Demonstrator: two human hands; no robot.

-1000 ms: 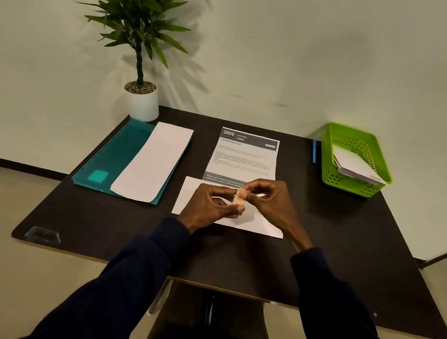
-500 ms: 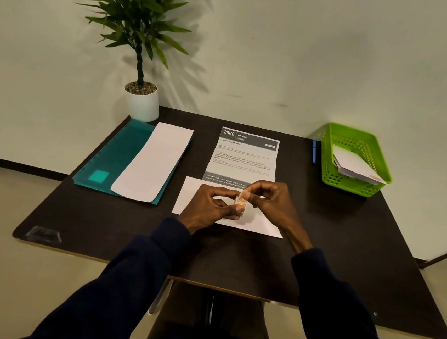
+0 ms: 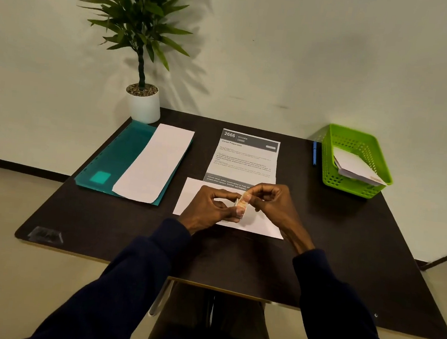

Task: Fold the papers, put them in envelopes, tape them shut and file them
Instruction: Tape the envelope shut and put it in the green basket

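Both hands close on one small tape roll (image 3: 242,203): the left hand (image 3: 207,208) pinches it between thumb and fingertips, and the right hand (image 3: 273,203) curls its fingers in to pinch the roll's upper edge, apparently at the free end of the tape. The roll is held just above the white envelope (image 3: 191,196), which lies flat on the table (image 3: 360,237), touching the near edge of the printed sheet (image 3: 245,157). Risk 1: the tape end may tear off short or stick back onto the roll if it is picked at an angle. Risk 2: a loose strip may fold onto itself or cling to a fingertip before it reaches the flap. Risk 3: nothing weighs the envelope down, so a strip pressed with one hand could drag it askew. Whether the flap is closed cannot be told, because the hands cover it. Pose: both forearms converge from the near table edge, knuckles up, fingers tightly flexed; whether the wrists rest on the envelope cannot be told. Sealed envelopes probably belong in the teal folder (image 3: 114,158) or the green basket (image 3: 328,176).
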